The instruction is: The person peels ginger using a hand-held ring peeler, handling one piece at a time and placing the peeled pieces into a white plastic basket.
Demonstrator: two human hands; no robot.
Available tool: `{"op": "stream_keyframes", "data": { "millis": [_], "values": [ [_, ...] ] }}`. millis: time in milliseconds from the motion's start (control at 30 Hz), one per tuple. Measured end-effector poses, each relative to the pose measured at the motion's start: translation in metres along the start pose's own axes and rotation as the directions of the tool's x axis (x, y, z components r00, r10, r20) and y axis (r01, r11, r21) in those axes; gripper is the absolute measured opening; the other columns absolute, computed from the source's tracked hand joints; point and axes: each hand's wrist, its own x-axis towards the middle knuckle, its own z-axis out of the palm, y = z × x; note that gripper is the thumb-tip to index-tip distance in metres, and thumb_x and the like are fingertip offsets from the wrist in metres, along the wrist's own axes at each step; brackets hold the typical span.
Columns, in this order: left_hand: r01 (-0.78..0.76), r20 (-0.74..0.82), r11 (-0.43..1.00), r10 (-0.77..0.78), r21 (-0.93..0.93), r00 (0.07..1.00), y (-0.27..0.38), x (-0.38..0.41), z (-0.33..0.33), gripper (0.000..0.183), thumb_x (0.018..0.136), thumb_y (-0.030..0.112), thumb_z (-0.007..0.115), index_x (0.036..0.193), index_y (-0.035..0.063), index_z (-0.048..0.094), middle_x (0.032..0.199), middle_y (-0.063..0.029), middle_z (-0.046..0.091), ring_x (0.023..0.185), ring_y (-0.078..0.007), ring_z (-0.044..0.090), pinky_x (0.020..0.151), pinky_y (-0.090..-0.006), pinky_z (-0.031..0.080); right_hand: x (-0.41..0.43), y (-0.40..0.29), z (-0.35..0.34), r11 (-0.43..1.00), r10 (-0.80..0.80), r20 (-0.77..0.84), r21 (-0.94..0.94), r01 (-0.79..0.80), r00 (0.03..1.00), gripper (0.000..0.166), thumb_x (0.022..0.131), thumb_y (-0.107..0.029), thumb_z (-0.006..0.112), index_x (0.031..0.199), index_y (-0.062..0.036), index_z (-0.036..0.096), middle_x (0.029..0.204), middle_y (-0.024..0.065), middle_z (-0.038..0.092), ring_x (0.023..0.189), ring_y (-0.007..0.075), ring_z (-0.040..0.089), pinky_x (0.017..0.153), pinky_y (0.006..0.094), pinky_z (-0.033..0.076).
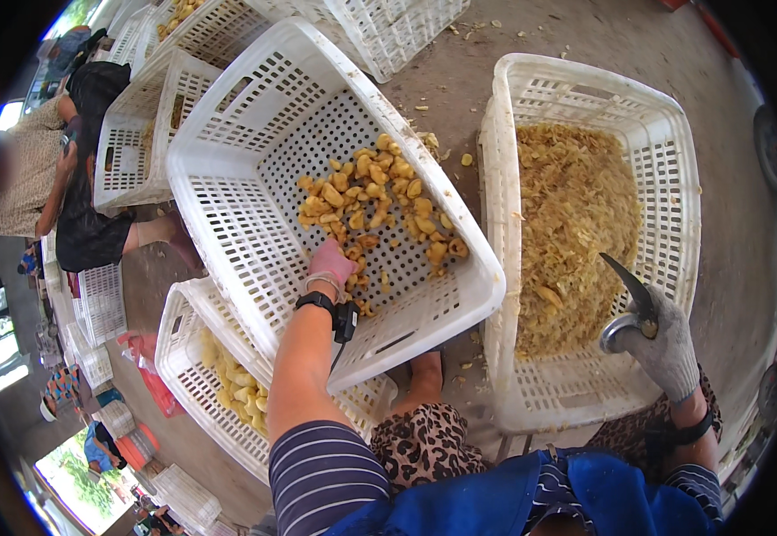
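My left hand [331, 264], in a pink glove, reaches into a tilted white plastic crate [211, 194] and touches the knobbly yellow-brown pieces [375, 181] on its perforated floor. Whether its fingers hold a piece cannot be told. My right hand [663, 342], in a grey knit glove, is closed round a tool with a curved dark blade [633, 285] and a rounded metal part. That hand is over the near right side of a second white crate [686, 201], which holds a heap of thin yellowish peelings [569, 221].
Below the tilted crate stands another white crate [194, 375] with paler peeled pieces [241, 392]. More white crates [388, 33] are beyond. A seated person [33, 167] is at the left, with others farther off. A red plastic bag [154, 375] lies on the floor.
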Motion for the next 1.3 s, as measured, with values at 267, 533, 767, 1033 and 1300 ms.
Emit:
{"op": "stream_keyframes", "data": {
  "millis": [267, 533, 767, 1033, 1300],
  "values": [
    [0.008, 0.174, 0.534, 0.261, -0.846, 0.949, 0.061, -0.071, -0.102, 0.052, 0.098, 0.003, 0.069, 0.148, 0.0097, 0.056, 0.114, -0.0082, 0.066, 0.098, -0.0260, 0.071, 0.079, -0.0439, 0.064, -0.015, -0.032, -0.008, 0.993, -0.044, -0.029, 0.112, 0.047, 0.999, 0.037, 0.076, -0.012, 0.089, 0.106, -0.0016, 0.069, 0.088, 0.0091, 0.070, 0.084, 0.0195, 0.066, 0.082, 0.0369, 0.056],
    [0.031, 0.099, 0.125, 0.588, -0.992, 0.803, 0.139, -0.239, -0.182, 0.059, 0.104, 0.013, 0.068, 0.159, 0.0108, 0.049, 0.122, -0.0092, 0.067, 0.110, -0.0282, 0.072, 0.085, -0.0416, 0.064, -0.030, -0.042, -0.014, 0.939, -0.118, -0.074, 0.317, 0.136, 0.990, 0.038, 0.081, -0.021, 0.087, 0.110, -0.0019, 0.071, 0.087, 0.0089, 0.071, 0.084, 0.0191, 0.069, 0.081, 0.0382, 0.057],
    [-0.103, 0.086, 0.256, 0.634, -0.961, 0.769, 0.205, -0.351, -0.170, 0.062, 0.095, 0.012, 0.076, 0.151, 0.0001, 0.053, 0.123, -0.0097, 0.066, 0.109, -0.0227, 0.071, 0.083, -0.0301, 0.061, -0.045, -0.057, -0.049, 0.858, -0.204, -0.058, 0.470, 0.207, 0.977, 0.040, 0.087, -0.027, 0.083, 0.116, -0.0026, 0.072, 0.085, 0.0045, 0.073, 0.059, 0.0107, 0.066, 0.051, 0.0289, 0.054],
    [-0.087, 0.118, 0.271, 0.655, -0.959, 0.746, 0.256, -0.389, -0.111, 0.061, 0.099, 0.012, 0.064, 0.155, -0.0044, 0.048, 0.121, -0.0150, 0.066, 0.090, -0.0190, 0.070, 0.056, -0.0242, 0.053, -0.036, -0.015, -0.028, 0.813, -0.485, -0.382, 0.134, 0.566, 0.786, 0.035, 0.090, -0.024, 0.079, 0.116, -0.0026, 0.070, 0.096, 0.0219, 0.075, 0.096, 0.0392, 0.075, 0.082, 0.0482, 0.057],
    [-0.060, 0.118, 0.278, 0.581, -0.959, 0.805, 0.269, -0.373, -0.090, 0.047, 0.104, 0.008, 0.067, 0.148, -0.0055, 0.056, 0.102, -0.0078, 0.071, 0.064, -0.0082, 0.061, 0.049, -0.0200, 0.043, -0.033, 0.020, -0.019, 0.844, -0.533, -0.263, -0.236, 0.482, 0.804, 0.027, 0.098, -0.028, 0.071, 0.111, -0.0051, 0.067, 0.101, 0.0215, 0.075, 0.099, 0.0426, 0.075, 0.083, 0.0519, 0.059]
  ]
}}
